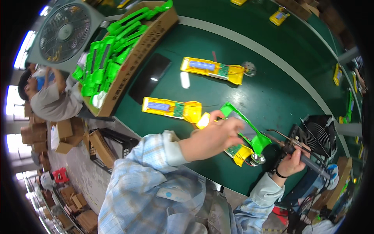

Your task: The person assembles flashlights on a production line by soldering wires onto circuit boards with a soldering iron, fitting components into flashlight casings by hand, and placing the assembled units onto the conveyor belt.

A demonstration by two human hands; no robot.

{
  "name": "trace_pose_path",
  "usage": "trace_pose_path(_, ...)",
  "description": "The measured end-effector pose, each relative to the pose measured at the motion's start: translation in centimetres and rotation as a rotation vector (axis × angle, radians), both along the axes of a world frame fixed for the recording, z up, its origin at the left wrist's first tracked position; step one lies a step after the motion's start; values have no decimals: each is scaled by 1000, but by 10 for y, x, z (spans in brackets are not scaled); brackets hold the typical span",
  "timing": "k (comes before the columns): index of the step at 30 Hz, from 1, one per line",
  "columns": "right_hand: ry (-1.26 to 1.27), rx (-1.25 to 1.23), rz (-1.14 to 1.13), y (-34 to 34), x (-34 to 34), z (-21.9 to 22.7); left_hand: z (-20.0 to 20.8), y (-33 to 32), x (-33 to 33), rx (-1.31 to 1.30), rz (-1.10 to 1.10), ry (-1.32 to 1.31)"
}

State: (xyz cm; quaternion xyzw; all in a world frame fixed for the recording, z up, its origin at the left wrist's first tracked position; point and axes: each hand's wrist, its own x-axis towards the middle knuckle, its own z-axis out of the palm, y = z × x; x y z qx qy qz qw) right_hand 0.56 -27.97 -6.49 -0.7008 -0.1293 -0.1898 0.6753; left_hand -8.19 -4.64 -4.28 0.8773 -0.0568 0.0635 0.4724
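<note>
My right hand (291,163) is closed round a soldering iron (314,165), whose thin tip points up and left. My left hand (213,138) hovers at the table's middle with bent fingers, blurred by motion. Its fingertips overlap the edge of a green plastic casing (258,141), and whether they grip it cannot be made out. Partly under that hand lies a yellow housing (242,156) with a circuit board and a round clear lamp head (258,158). Left of the hand, another yellow housing (191,111) shows a blue battery (158,106) and green board.
Farther back lie a third yellow housing (233,76), a white piece (184,79) and a dark phone-like slab (150,78). A cardboard box (134,58) of green casings stands left. Near my right hand is a black fan (318,134). A person (56,97) sits far left.
</note>
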Motion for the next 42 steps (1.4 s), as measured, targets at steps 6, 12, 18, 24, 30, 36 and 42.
trace_pose_path(6, 8, 65, 76, 12, 1, 3, -2, 10, 7, 188, 146, -135)
trace_pose_path(12, -33, 36, 16, 14, 0, 5, -8, 12, 7, 86, 159, 88)
trace_pose_path(18, 11, 70, -3, 14, 2, 3, -8, 13, 9, 152, 93, -135)
trace_pose_path(24, -21, 35, -16, 17, -2, 3, -10, 11, 4, 135, -1, -150)
trace_pose_path(30, 2, 20, -15, 17, -2, 1, -8, 7, 7, 82, -17, -156)
trace_pose_path(36, 5, 24, 16, 18, -3, 1, -7, 7, 5, 73, -29, -56)
trace_pose_path(42, 21, 37, 75, 22, -7, 3, -4, 13, 5, 60, 53, -37)
